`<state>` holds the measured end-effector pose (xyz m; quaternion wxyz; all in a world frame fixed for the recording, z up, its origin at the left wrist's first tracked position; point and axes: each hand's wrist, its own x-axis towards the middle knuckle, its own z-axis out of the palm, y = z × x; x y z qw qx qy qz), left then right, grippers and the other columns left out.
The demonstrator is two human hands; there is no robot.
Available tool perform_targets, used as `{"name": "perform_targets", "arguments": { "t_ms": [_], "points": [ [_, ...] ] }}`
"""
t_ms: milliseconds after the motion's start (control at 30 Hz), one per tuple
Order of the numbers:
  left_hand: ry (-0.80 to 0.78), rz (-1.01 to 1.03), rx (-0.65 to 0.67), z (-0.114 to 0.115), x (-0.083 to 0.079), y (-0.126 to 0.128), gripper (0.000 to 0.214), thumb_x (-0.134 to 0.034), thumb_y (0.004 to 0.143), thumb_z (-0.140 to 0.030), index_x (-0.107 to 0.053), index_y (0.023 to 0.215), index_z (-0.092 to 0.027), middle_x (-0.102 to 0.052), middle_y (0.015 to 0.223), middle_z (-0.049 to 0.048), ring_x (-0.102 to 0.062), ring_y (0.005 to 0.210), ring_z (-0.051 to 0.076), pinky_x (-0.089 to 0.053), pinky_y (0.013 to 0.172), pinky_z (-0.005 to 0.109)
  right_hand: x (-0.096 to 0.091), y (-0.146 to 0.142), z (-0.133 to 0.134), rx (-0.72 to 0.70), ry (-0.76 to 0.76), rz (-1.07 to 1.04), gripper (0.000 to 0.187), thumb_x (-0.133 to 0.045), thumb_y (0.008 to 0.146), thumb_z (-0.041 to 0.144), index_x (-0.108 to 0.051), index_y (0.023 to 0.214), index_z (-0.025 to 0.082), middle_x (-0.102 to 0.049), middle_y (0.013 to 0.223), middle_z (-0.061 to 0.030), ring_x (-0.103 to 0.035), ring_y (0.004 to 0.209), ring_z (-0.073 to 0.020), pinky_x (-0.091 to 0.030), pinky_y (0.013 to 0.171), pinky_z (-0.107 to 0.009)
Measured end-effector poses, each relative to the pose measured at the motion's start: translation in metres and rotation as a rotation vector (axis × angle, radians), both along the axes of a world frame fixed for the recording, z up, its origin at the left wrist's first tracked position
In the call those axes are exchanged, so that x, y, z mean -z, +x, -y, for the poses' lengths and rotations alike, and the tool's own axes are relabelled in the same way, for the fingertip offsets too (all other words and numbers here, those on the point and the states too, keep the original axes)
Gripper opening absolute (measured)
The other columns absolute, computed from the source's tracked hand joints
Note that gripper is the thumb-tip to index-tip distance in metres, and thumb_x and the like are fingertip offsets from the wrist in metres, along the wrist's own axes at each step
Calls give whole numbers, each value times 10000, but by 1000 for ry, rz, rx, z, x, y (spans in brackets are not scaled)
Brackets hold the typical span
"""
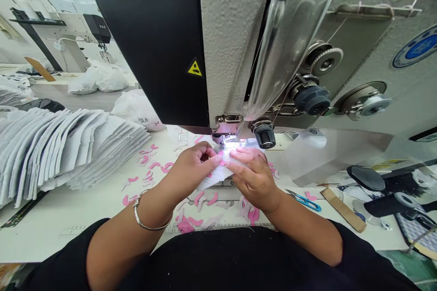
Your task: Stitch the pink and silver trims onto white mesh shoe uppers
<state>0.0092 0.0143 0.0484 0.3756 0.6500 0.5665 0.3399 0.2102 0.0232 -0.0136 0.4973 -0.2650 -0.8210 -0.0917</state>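
Note:
A white textured fabric piece (pixel 214 179) lies under the lit needle area of a sewing machine (pixel 225 45). My left hand (pixel 195 163) is on its left side, thumb and fingers pinched together at a small pink fabric piece (pixel 221 158) on top. My right hand (pixel 253 173) rests on the fabric's right side, its fingers stretched out flat close to the presser foot (pixel 221 138). The needle tip is hard to make out in the bright light.
Tall stacks of white fabric pieces (pixel 68 150) stand at the left. Pink and white scraps (pixel 198 199) are scattered over the table (pixel 95 218). Blue-handled thread snips (pixel 305 201), a brown strip (pixel 343 209) and a black thread spool (pixel 389 204) lie at the right. White bags (pixel 136 107) sit behind.

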Motion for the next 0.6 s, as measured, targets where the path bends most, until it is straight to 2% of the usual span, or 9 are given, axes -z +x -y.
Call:
{"name": "perform_targets", "arguments": {
  "t_ms": [133, 367, 600],
  "points": [
    [-10, 45, 7, -2, 4, -1, 313, -639, 823, -506, -559, 765, -209, -555, 672, -14, -504, 608, 140, -379, 545, 254, -2, -1, 0, -5, 8, -10, 420, -589, 835, 71, -633, 1194, 284, -678, 1184, -66, -607, 1163, -235, -483, 985, -454],
    [-60, 236, 15, -1, 9, 0, 298, -657, 818, -478, -548, 772, -204, -554, 702, -20, -502, 632, 131, -390, 583, 248, -4, -1, 1, -2, -2, -6, 397, -577, 847, 76, -638, 1179, 287, -676, 1179, -61, -603, 1174, -231, -489, 986, -450],
    [-52, 120, 23, -2, 7, -3, 308, -624, 841, -505, -573, 802, -203, -534, 685, -23, -489, 607, 125, -368, 541, 245, -3, 0, 1, -21, -15, -30, 407, -581, 837, 76, -654, 1179, 284, -679, 1167, -57, -600, 1167, -233, -483, 990, -450]
  ]
}}
